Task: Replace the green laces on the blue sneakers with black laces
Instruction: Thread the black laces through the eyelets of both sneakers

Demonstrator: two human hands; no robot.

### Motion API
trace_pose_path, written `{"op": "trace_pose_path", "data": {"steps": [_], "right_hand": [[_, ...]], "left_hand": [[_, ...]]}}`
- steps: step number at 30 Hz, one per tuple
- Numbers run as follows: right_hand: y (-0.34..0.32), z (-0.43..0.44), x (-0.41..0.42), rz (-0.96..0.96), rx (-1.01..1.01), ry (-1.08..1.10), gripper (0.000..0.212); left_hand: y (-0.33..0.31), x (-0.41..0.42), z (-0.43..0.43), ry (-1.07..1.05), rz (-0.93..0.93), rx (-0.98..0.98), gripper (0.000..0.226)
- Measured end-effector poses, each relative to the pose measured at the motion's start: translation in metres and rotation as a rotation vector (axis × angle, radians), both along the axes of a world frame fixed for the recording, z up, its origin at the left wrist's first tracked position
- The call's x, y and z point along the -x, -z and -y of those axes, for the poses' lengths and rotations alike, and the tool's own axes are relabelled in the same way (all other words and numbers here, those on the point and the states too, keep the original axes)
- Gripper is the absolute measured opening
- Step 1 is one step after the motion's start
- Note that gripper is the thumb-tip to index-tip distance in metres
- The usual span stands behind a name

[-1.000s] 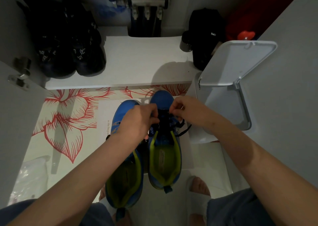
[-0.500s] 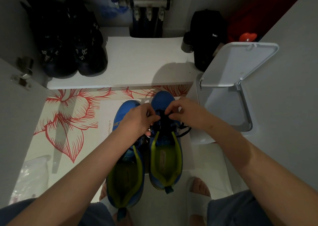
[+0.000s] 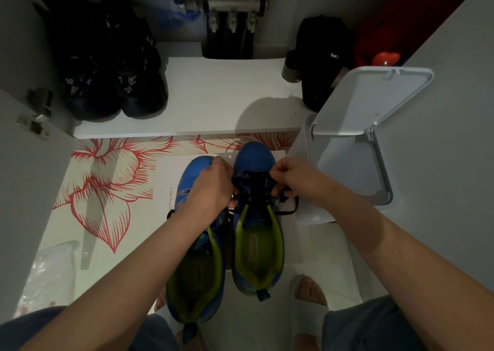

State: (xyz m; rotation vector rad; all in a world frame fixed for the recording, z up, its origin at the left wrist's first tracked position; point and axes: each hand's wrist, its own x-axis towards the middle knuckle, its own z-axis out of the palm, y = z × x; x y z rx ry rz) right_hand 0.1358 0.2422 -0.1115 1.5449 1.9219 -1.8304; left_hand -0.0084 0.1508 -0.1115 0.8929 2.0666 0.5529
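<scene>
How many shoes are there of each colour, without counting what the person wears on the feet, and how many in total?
Blue sneakers with yellow-green lining: 2
Black shoes with white markings: 2
Total: 4

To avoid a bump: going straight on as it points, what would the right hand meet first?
The right hand would probably meet the left hand, just across the black lace both pinch; depth unclear.
</scene>
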Motion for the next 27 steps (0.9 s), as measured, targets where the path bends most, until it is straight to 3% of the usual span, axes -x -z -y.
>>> {"op": "trace_pose_path", "data": {"steps": [2,4,7,12,18,27], "right_hand": [[0.001,0.000,0.001,0.002,-0.020,-0.024,0.005],[0.002,0.000,0.001,-0.026,-0.168,-0.114,0.014],[0.003,0.000,0.002,-0.061,-0.281,-0.242,0.014],[0.003,-0.004,-0.004,-0.077,-0.233,-0.047,0.008],[-0.001,0.000,-0.001,-0.058,-0.374,-0.333,0.011],[-0.002,0.006,0.007,0.001,-0.070,-0.038,0.012]], "left_hand": [[-0.002,0.001,-0.001,0.084,-0.083,0.015,0.020],[-0.002,0.001,-0.002,0.150,-0.192,-0.012,0.017],[-0.003,-0.001,-0.001,0.179,-0.237,-0.096,0.020],[-0.001,-0.001,-0.001,0.202,-0.204,-0.160,0.020],[0.000,0.001,-0.004,0.209,-0.134,-0.127,0.019],[-0.002,0.001,-0.004,0.194,-0.109,-0.146,0.024]]}}
